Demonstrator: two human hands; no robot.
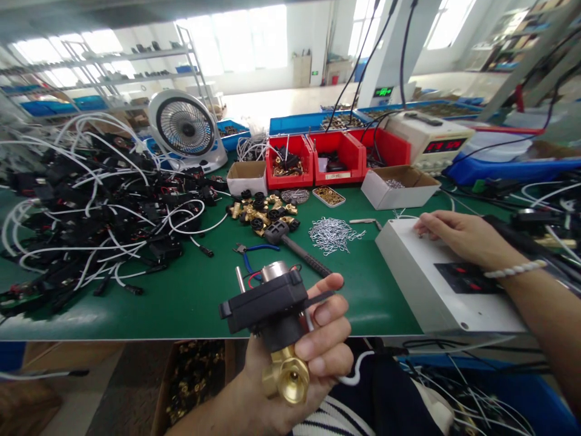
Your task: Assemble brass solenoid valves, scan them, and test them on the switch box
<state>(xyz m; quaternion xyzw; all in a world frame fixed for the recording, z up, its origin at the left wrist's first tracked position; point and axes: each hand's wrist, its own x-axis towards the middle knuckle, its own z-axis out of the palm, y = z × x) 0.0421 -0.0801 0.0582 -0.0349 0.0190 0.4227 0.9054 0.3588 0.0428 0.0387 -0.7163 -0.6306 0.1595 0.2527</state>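
My left hand, in the lower middle of the head view, is closed around a motorized brass valve. Its black housing faces up, with a silver motor and red wires on top, and the brass body with its round opening points down towards me. A white cable trails from it past my fingers. At the right, my right hand rests over the far end of a light grey control box with black and red switches. Its fingers are bent together beside a white cable end; what they hold, if anything, is hidden.
A hammer, blue-handled pliers, a heap of metal clips and brass fittings lie on the green table. Black cabled units pile up at left. Behind stand a fan, red bins and a power supply.
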